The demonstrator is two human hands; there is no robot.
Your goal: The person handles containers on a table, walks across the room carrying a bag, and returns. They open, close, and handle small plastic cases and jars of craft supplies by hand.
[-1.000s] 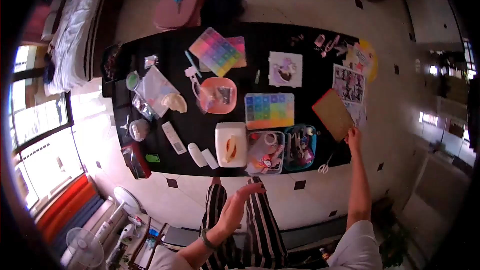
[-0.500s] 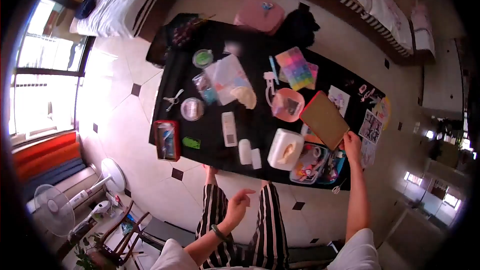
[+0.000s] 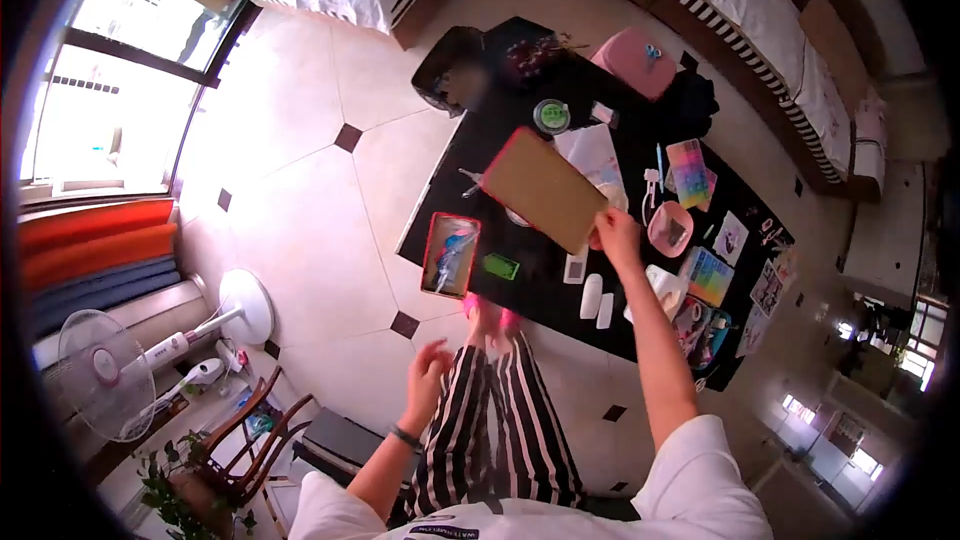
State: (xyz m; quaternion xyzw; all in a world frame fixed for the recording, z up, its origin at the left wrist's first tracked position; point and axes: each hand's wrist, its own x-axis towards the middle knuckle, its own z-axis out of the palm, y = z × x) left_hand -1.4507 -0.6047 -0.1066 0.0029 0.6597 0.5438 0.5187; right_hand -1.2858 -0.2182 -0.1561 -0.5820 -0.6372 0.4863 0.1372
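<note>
Gripping one red-edged brown board by its near right corner, the right hand holds it above the left half of the tabletop. This grip is closed firmly on the corner, perhaps so that the flat face is left free. The left hand is raised at the near side, by the striped trousers and apart from the tabletop; its fingers are loosely bent with nothing visible between them, probably because one hand is enough for such a board.

One uncovered red-rimmed box stands at the near left corner, maybe for keeping its packets together; these are too mixed to count. Just beside it, to the right, lies one green tag. Farther right I count two white cases, one pink bowl and two compartment trays, which probably keep small pieces sorted by colour.
</note>
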